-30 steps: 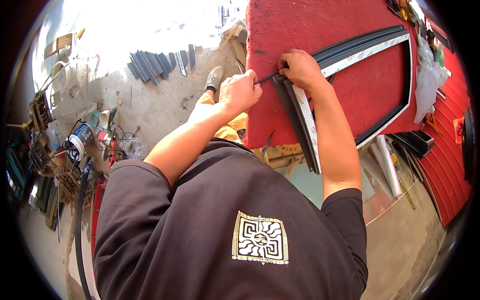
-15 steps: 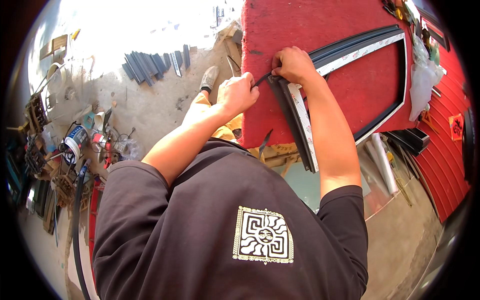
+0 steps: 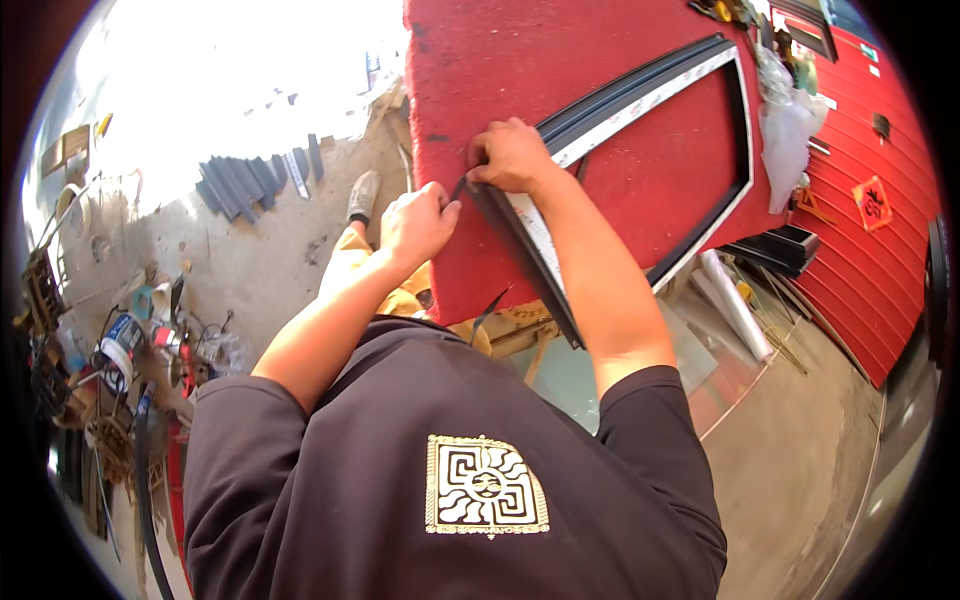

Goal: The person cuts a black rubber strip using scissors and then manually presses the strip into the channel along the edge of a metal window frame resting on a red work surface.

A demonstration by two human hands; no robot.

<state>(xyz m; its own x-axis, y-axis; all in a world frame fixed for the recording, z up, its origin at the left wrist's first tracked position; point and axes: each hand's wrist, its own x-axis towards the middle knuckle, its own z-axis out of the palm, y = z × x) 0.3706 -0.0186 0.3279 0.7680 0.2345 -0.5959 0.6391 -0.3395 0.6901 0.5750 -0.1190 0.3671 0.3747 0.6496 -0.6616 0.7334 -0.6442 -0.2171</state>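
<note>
A dark window frame (image 3: 640, 88) with white film along its faces lies on the red-covered table (image 3: 460, 60). At its near left corner my right hand (image 3: 512, 155) is closed, fingertips pinching a thin black strip (image 3: 461, 188) against the frame. My left hand (image 3: 418, 222) is closed on the same strip, a little left of that corner and over the table's left edge. The strip looks like a rubber seal; a dark tail (image 3: 489, 308) that may be its loose end shows at the table's near edge. My right forearm hides part of the frame's near side.
Short dark profile pieces (image 3: 240, 185) lie on the floor to the left. Tools and a white bucket (image 3: 122, 338) crowd the far left. Clear plastic bags (image 3: 785, 135) hang by the table's right edge. Dark profiles (image 3: 775, 250) and white rolls (image 3: 735, 305) are below it.
The view has shifted, so the table and frame appear further left. Both hands keep their grip at the frame's corner, the left one slightly lower relative to it.
</note>
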